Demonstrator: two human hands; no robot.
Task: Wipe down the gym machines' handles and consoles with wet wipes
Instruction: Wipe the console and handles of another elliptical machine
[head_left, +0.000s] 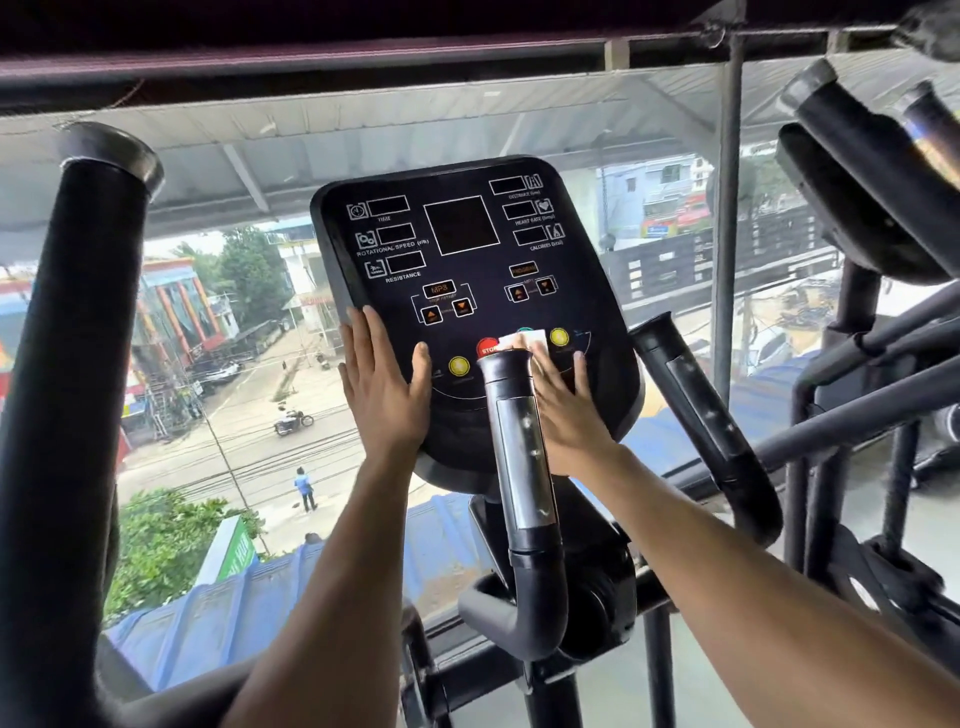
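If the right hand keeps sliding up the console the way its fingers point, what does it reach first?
The right hand presses the white wipe flat on the console, fingers pointing up. Straight on, it would likely cross the green button under the wipe's top edge, then the orange arrow keys.

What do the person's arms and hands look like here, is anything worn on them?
Both arms are bare as far as the picture shows: no sleeves, gloves or watch. The left hand and right hand show no rings or bands that I can make out. The fingers are bare too.

Right hand presses wipe on console; left hand flat at edge.
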